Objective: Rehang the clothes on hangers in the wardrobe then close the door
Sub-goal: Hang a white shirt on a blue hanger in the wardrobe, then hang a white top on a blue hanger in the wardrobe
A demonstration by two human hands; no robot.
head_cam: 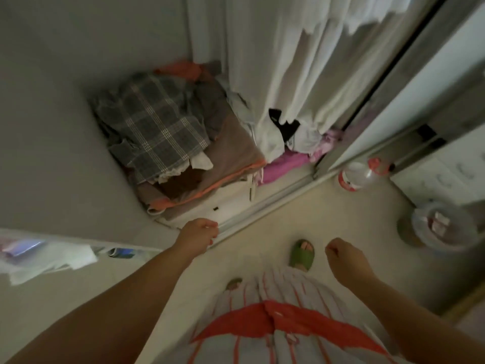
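Striped dress (278, 334), red-labelled bottle (359, 177), lettering blurred

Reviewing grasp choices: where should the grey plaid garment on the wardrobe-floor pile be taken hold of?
Probably the plaid garment by its loose near edge, coming from above and the front: it lies crumpled on top of the pile, with the wall close on its left.
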